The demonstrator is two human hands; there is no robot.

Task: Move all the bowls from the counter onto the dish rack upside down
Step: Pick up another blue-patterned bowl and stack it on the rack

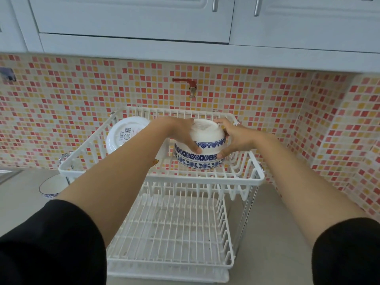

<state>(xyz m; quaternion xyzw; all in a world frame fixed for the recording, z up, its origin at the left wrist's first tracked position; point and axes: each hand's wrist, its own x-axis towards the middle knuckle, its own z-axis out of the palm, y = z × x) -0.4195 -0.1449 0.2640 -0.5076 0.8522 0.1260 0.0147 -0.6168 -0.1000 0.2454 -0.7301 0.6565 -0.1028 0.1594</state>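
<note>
A white two-tier dish rack (207,179) stands on the counter. On its upper tier sits a stack of upside-down white bowls with blue flower bands (198,162). The top bowl (207,133) of that stack is gripped from both sides: my left hand (183,134) holds its left side, my right hand (236,136) its right side. One more blue-and-white bowl (51,187) stands upright on the counter left of the rack, partly hidden by my left arm.
A white plate (123,134) leans on edge in the upper tier's left part. The lower tier (174,229) holds nothing visible. A red tap (188,83) juts from the mosaic wall behind. White cupboards hang overhead. A sink edge (8,174) shows far left.
</note>
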